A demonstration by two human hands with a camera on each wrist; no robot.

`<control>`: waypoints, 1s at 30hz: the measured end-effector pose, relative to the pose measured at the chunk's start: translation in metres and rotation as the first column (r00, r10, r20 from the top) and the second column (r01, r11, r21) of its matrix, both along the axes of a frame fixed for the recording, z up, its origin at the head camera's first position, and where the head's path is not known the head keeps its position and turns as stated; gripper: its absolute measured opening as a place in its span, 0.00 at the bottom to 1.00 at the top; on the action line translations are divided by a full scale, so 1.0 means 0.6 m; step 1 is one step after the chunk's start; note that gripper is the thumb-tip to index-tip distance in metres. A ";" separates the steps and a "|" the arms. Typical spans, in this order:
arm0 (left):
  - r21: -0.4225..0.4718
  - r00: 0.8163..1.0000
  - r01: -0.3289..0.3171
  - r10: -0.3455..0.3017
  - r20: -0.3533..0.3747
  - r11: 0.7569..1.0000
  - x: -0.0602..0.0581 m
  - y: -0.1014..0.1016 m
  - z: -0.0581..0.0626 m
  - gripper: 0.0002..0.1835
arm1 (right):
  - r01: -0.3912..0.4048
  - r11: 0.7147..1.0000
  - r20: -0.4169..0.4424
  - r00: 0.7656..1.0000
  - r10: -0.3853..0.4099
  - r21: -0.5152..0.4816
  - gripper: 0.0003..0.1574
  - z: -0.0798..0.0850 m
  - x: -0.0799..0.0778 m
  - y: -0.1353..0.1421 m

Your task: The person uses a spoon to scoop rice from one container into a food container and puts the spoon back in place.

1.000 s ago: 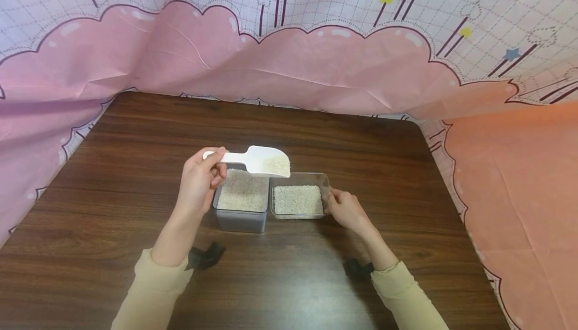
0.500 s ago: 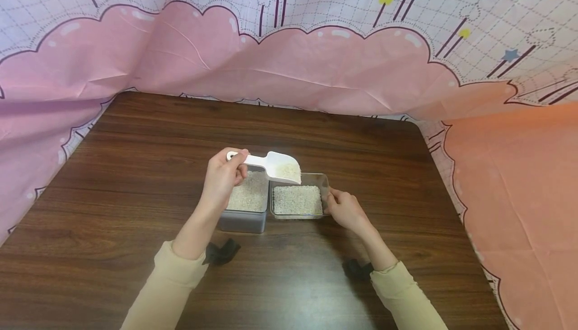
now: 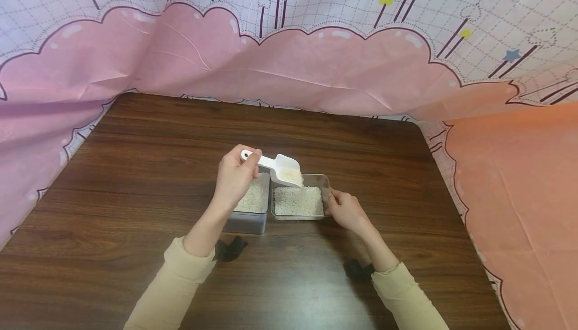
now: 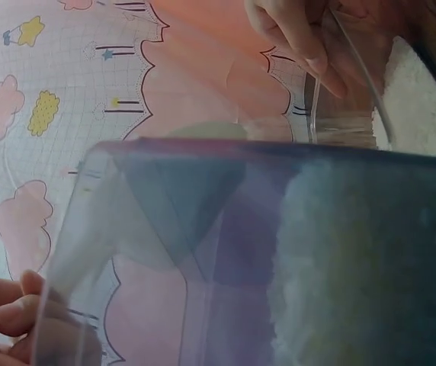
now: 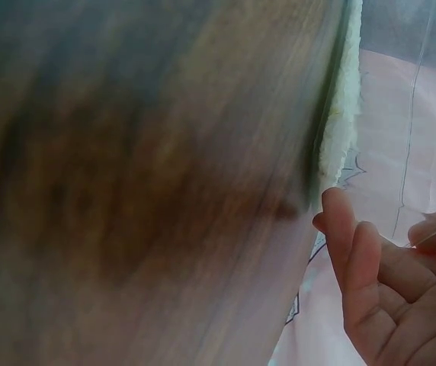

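In the head view my left hand (image 3: pixel 236 175) grips the handle of a white scoop (image 3: pixel 282 162) loaded with white rice-like grains. Its tip dips downward over a clear rectangular container (image 3: pixel 323 184), which has a layer of the same grains at the bottom. My right hand (image 3: pixel 348 212) holds that container by its right wall, thumb on the rim in the right wrist view. Below my left hand stands a taller greyish container (image 3: pixel 247 223) filled with grains, partly hidden by the hand. In the left wrist view its translucent wall covers most of the picture.
A dark wooden table (image 3: pixel 189 119) carries both containers, set side by side. Behind and around it hangs a patterned pink and white curtain (image 3: pixel 307 64). Dark wrist mounts (image 3: pixel 231 248) sit by both forearms.
My left hand has carried the scoop rightward, from above the greyish container to above the clear one, and its tip has tilted downward. My right hand stays in place.
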State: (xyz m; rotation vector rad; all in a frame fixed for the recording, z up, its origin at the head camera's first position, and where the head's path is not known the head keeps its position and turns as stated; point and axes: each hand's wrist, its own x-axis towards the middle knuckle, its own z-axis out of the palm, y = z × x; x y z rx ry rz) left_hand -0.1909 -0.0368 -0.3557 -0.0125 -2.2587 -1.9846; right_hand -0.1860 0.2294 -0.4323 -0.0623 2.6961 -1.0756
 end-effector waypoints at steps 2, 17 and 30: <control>-0.053 1.000 -0.007 0.006 -0.014 0.999 0.001 0.004 0.003 0.08 | -0.001 1.000 -0.002 1.000 0.001 -0.001 0.29 0.000 0.000 0.000; -0.279 0.994 0.002 -0.032 -0.105 0.960 0.011 0.028 0.027 0.08 | -0.004 1.000 0.009 1.000 0.004 0.001 0.29 0.001 -0.001 0.000; -0.026 0.995 -0.044 0.041 -0.095 0.999 0.009 -0.027 0.033 0.07 | 0.002 1.000 0.013 1.000 -0.002 -0.019 0.30 0.000 0.001 0.000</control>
